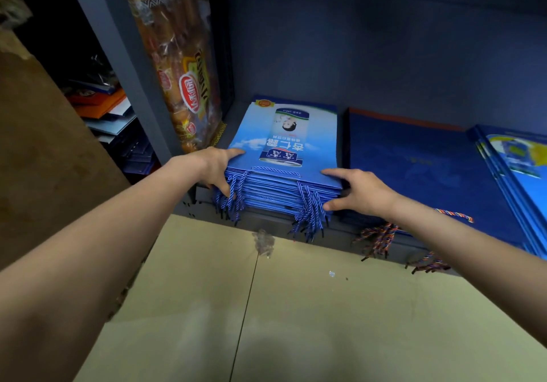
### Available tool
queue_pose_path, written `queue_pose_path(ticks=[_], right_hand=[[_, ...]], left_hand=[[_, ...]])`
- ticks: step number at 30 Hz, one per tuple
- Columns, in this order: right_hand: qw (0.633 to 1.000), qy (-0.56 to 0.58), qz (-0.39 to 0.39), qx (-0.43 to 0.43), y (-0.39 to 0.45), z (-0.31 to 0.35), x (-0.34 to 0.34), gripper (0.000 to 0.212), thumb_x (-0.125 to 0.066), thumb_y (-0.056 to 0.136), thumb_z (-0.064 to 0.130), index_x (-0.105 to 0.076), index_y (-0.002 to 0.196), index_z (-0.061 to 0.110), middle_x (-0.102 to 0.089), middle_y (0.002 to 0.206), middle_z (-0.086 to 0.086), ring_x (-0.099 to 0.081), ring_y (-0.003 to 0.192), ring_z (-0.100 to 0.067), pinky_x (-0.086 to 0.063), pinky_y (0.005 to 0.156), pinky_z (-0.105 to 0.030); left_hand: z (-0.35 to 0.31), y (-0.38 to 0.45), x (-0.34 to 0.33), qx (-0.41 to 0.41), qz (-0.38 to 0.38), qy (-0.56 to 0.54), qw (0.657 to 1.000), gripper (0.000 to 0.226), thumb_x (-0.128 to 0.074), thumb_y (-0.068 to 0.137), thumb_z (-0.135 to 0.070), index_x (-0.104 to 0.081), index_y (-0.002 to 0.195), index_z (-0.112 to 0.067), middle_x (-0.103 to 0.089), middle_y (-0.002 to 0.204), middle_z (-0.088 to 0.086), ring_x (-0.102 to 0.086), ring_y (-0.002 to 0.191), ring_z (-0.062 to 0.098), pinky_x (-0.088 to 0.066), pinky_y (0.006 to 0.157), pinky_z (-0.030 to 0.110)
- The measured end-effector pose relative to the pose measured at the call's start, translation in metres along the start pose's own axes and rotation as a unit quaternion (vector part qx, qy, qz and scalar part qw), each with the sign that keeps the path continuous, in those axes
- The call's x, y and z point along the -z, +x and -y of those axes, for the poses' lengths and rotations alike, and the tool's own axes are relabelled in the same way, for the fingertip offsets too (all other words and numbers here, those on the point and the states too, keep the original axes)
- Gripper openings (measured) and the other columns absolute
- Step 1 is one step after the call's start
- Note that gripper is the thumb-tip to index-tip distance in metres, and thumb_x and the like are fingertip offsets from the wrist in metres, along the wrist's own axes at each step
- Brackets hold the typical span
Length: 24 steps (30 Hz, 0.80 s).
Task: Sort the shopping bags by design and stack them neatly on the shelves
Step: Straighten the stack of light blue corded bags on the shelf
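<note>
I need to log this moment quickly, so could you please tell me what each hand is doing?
Left hand: grips the stack of light blue paper shopping bags at its left corner.
Right hand: grips its right corner.

My left hand (219,168) grips the near left corner of the light-blue bag stack (284,156) on the shelf (384,242), thumb on top, fingers down among the blue rope handles. My right hand (358,189) holds the near right corner the same way. Just beside it lies a dark-blue bag pile (414,162), then another printed pile (521,168). An orange packet (183,70) stands upright at the left.
</note>
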State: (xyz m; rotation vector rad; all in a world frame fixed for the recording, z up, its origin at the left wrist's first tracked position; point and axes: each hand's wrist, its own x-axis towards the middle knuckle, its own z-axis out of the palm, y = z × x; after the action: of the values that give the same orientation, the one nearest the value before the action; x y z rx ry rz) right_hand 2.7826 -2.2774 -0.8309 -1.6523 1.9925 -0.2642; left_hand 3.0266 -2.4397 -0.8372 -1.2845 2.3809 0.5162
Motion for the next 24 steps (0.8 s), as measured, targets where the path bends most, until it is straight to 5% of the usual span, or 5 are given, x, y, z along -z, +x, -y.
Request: queue_pose_path(ticks=[7, 11, 14, 19, 24], right_hand=[[0.998, -0.046, 0.029, -0.033, 0.005, 0.013, 0.007, 0.074, -0.074, 0.081, 0.026, -0.037, 0.144, 0.019, -0.045, 0.142, -0.010, -0.042, 0.130, -0.027, -0.035, 0.102, -0.032], [0.994, -0.069, 0.069, -0.051, 0.006, 0.022, 0.003, 0.091, -0.073, 0.081, 0.028, -0.016, 0.151, 0.021, -0.030, 0.151, -0.012, -0.037, 0.133, -0.029, -0.035, 0.101, -0.031], [0.990, -0.075, 0.082, -0.088, 0.002, 0.029, -0.014, 0.107, -0.073, 0.081, 0.021, 0.007, 0.151, 0.029, 0.003, 0.155, -0.022, -0.046, 0.123, -0.037, -0.041, 0.095, -0.035], [0.993, -0.045, 0.035, -0.102, 0.005, 0.033, -0.030, 0.113, -0.073, 0.079, 0.005, 0.010, 0.149, 0.036, 0.029, 0.151, -0.019, -0.057, 0.090, -0.032, -0.048, 0.077, -0.031], [0.992, -0.089, 0.028, -0.085, 0.006, 0.034, -0.034, 0.109, -0.067, 0.080, -0.004, 0.007, 0.148, 0.040, 0.029, 0.150, -0.021, -0.053, 0.073, -0.028, -0.050, 0.069, -0.033]], left_hand=[[0.000, 0.001, 0.003, 0.013, 0.020, 0.004, 1.000, 0.110, -0.083, 0.069, -0.026, -0.010, 0.150, -0.033, -0.039, 0.141, 0.016, -0.055, 0.093, 0.022, -0.051, 0.083, 0.032], [-0.005, -0.003, -0.003, 0.019, 0.015, 0.037, 0.999, 0.118, -0.081, 0.070, -0.033, 0.004, 0.151, -0.028, -0.038, 0.143, 0.018, -0.052, 0.113, 0.029, -0.045, 0.096, 0.037], [-0.010, -0.007, -0.006, 0.019, 0.040, 0.011, 0.999, 0.124, -0.080, 0.072, -0.030, 0.016, 0.148, -0.025, -0.035, 0.146, 0.018, -0.048, 0.120, 0.030, -0.042, 0.099, 0.036], [-0.008, -0.005, -0.010, 0.013, 0.020, -0.001, 1.000, 0.121, -0.081, 0.072, -0.022, 0.013, 0.149, -0.026, -0.044, 0.138, 0.019, -0.053, 0.112, 0.031, -0.045, 0.092, 0.035], [-0.006, 0.000, -0.017, 0.032, 0.015, 0.013, 0.999, 0.124, -0.084, 0.068, -0.026, 0.009, 0.150, -0.031, -0.044, 0.134, 0.021, -0.053, 0.113, 0.034, -0.045, 0.095, 0.040]])
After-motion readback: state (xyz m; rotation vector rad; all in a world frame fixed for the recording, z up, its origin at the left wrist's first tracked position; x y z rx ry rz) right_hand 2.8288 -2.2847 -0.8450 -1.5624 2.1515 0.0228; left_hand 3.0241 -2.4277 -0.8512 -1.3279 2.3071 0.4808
